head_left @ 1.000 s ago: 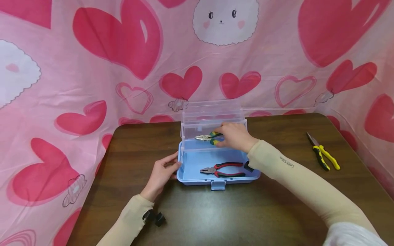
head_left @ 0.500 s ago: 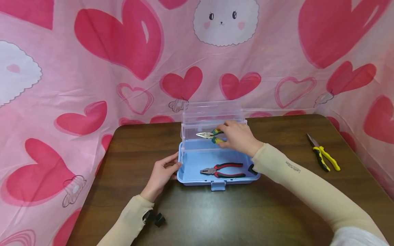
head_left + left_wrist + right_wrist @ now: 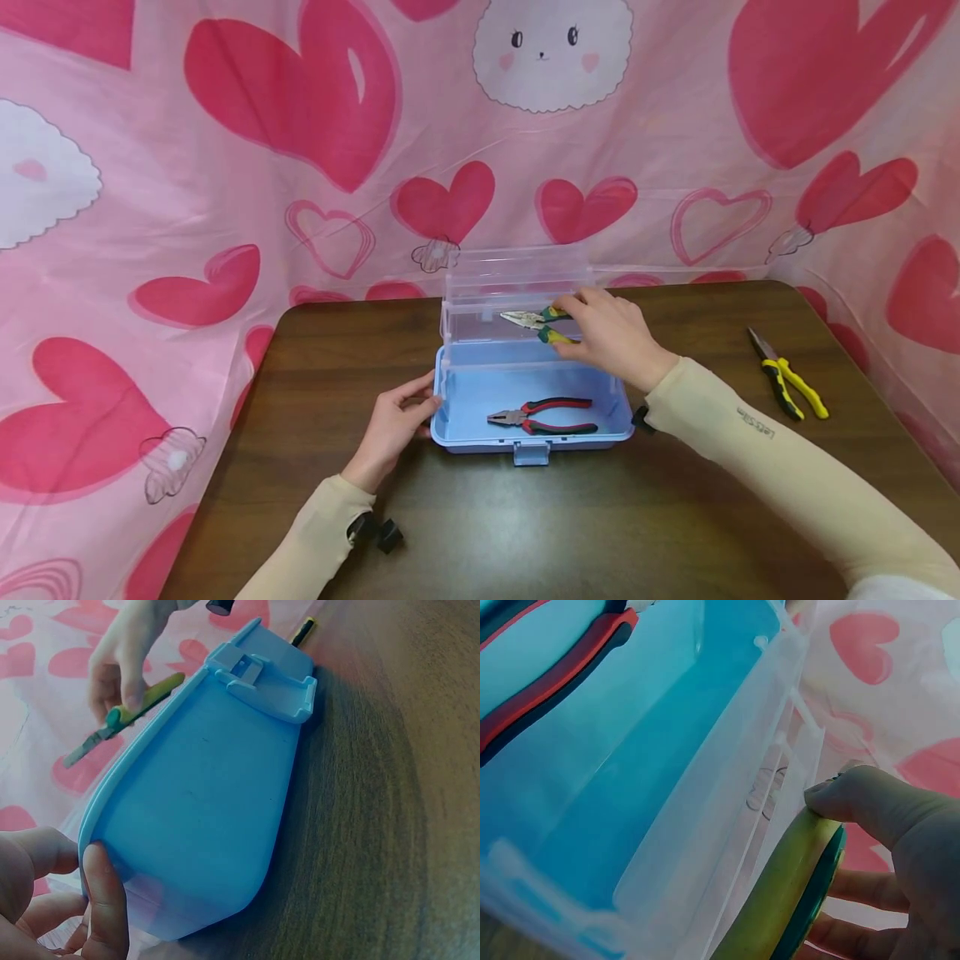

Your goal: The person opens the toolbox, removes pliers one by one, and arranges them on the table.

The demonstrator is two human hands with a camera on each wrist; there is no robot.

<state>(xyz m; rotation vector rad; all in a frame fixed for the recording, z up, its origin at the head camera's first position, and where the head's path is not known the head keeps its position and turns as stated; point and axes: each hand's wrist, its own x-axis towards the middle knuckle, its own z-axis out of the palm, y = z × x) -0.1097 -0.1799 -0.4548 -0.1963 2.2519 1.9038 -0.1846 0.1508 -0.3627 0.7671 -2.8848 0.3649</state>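
Observation:
My right hand (image 3: pixel 611 335) holds a pair of pliers with green and yellow handles (image 3: pixel 553 335) above the back right of a light blue plastic toolbox (image 3: pixel 467 396). Their handles are spread apart, and the metal nose points left. In the right wrist view, the thumb lies on one yellow handle (image 3: pixel 776 892). With thumb and fingers, my left hand (image 3: pixel 393 427) grips the toolbox's left end; the left wrist view has a finger pressed to the blue wall (image 3: pixel 187 795). Inside the box lie red and black combination pliers (image 3: pixel 517 417), nose to the left. The clear lid (image 3: pixel 517 268) stands open behind.
Yellow and black long-nose pliers (image 3: pixel 804 387) lie on the right of the dark wooden table (image 3: pixel 510 533). A latch (image 3: pixel 531 453) hangs down at the box's front. Pink heart-patterned cloth (image 3: pixel 442 108) hangs right behind the table.
My right hand has moved right and slightly up with the green and yellow pliers. My left hand and the toolbox have stayed in place.

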